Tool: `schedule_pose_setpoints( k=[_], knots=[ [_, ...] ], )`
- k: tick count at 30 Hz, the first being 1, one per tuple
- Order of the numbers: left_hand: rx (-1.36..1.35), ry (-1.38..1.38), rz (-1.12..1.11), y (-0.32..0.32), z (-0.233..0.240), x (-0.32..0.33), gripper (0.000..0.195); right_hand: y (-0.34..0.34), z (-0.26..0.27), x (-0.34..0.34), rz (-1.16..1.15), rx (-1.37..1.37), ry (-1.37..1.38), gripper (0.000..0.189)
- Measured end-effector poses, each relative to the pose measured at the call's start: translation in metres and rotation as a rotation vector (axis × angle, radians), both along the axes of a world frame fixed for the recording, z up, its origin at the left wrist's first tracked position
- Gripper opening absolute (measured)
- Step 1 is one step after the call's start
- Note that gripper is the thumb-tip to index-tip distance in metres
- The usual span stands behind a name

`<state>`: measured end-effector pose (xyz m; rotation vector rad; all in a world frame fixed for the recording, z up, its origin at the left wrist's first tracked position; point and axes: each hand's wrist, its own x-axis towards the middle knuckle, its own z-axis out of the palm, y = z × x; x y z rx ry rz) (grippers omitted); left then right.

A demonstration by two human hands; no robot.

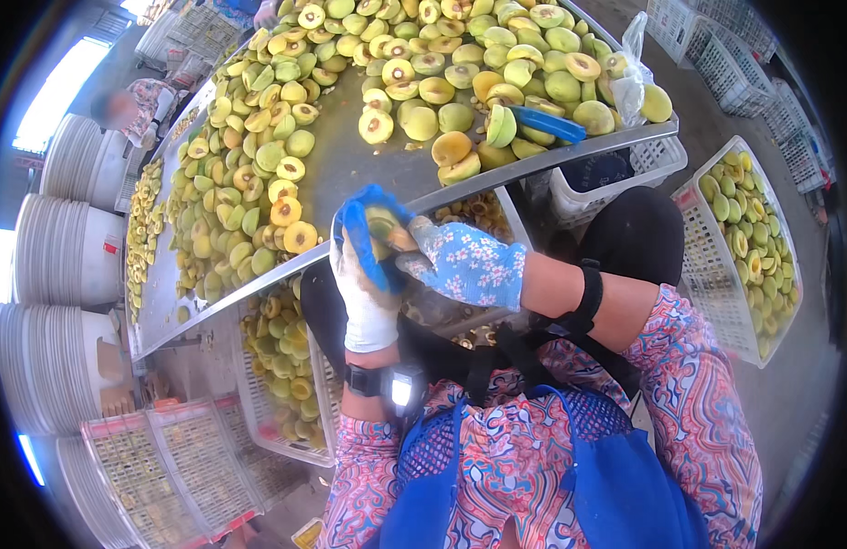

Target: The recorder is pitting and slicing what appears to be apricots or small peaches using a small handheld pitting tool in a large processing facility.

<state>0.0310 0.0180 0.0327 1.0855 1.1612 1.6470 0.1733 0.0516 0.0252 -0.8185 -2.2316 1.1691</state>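
Observation:
Halved green-yellow stone fruits [300,237], many with the pit showing, lie heaped on a metal table [341,158] in front of me. At the table's near edge my left hand [368,274], in a white glove with blue material over the palm, cups a green fruit [380,226]. Fingers of my right hand [457,261], in a blue flowered glove, press at that fruit around a small brownish thing, blurred; whether it is a pit or a tool I cannot tell. A blue-handled tool [550,125] rests on the fruit at the table's right corner.
Below the table edge stand a crate with fruit pieces [505,219] and a crate of halves [248,405]. Another full crate [691,302] is at the right. Empty crates [169,473] lie lower left, beside stacked white trays [66,250]. A co-worker [145,103] sits at the far left side.

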Motion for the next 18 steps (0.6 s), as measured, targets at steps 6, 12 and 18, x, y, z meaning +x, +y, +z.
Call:
schedule_pose_setpoints(
  k=[6,12,18],
  knots=[
    [0.21,0.707,0.242,0.005,-0.018,-0.004,0.044,-0.01,-0.004,-0.007,0.007,-0.365,0.239,0.035],
    [0.05,-0.07,0.051,0.0,-0.006,0.005,0.048,-0.005,0.007,0.006,0.387,-1.548,0.547,0.032],
    [0.141,0.403,0.337,-0.018,-0.016,-0.057,0.037,0.005,0.002,0.017,0.493,-1.332,0.364,0.03]
  ],
)
